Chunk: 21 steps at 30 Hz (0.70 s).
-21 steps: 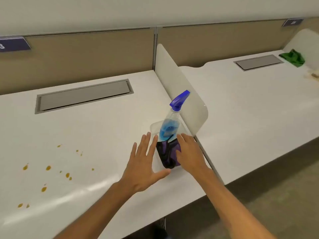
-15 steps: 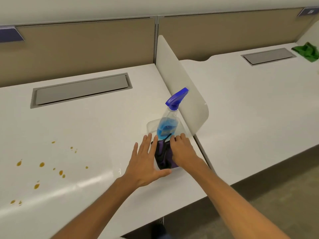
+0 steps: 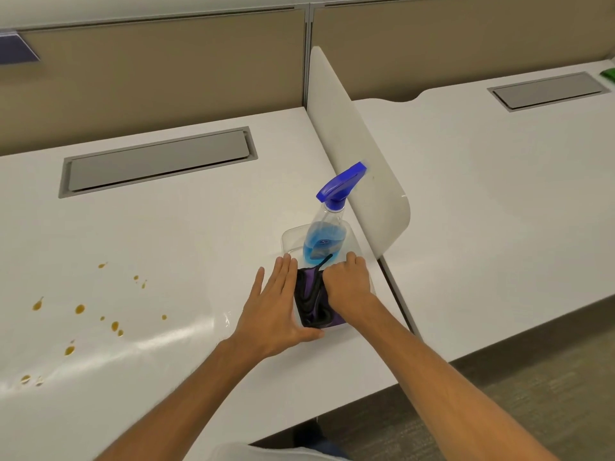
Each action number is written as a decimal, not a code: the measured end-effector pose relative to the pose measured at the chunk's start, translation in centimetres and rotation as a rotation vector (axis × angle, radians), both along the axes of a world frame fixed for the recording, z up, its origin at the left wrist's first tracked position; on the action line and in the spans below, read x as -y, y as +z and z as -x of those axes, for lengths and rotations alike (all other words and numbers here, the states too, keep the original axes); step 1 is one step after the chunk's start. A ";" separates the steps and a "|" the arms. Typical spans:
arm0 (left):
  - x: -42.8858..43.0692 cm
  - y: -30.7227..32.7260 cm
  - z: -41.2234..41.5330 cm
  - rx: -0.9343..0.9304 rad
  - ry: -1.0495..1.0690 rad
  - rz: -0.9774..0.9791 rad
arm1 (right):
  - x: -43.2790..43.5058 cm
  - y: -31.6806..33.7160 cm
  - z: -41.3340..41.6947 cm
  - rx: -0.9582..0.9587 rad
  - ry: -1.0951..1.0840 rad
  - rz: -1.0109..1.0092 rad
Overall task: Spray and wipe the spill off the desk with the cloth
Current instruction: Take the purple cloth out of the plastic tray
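A clear spray bottle [image 3: 324, 239] with blue liquid and a blue trigger head stands in a clear plastic tray [image 3: 289, 237] near the white desk's right edge. A purple and black cloth [image 3: 311, 296] lies bunched in the tray's near half. My left hand [image 3: 278, 306] rests flat against the tray's left side, fingers apart. My right hand [image 3: 347, 282] is curled down onto the cloth, fingers closed into it. Brown spill drops [image 3: 80, 309] are scattered over the desk [image 3: 166, 247] at the left front.
A white rounded divider panel [image 3: 352, 134] rises just right of the tray, between this desk and the neighbouring one. A grey cable hatch [image 3: 156, 161] sits at the back. Tan partition walls run behind. A green cloth [image 3: 609, 74] peeks in at the far right.
My right hand has curled its fingers shut into the cloth. My left hand has pressed closer to the tray's side. The view has shifted slightly to the left.
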<state>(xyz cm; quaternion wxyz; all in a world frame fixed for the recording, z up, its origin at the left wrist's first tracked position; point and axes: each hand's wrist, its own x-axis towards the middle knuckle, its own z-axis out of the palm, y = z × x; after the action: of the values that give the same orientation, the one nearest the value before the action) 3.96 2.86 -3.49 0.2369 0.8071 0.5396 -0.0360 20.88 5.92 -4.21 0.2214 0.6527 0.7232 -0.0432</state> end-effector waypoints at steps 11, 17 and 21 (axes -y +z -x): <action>0.0 -0.6 0.2 0.092 -0.010 0.027 | 1.0 1.1 -0.5 -0.280 -0.138 -0.069; -0.3 -0.5 0.5 0.218 0.016 0.101 | 2.2 4.5 -1.2 -0.425 -0.239 -0.132; 0.0 0.4 0.4 0.447 0.143 0.239 | 3.4 7.4 -1.2 -0.461 -0.248 -0.205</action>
<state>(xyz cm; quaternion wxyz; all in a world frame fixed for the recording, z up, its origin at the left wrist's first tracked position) 3.52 2.86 -3.06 0.4457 0.7211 0.5217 0.0964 22.06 2.52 3.15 -0.0232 0.7282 0.6697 -0.1438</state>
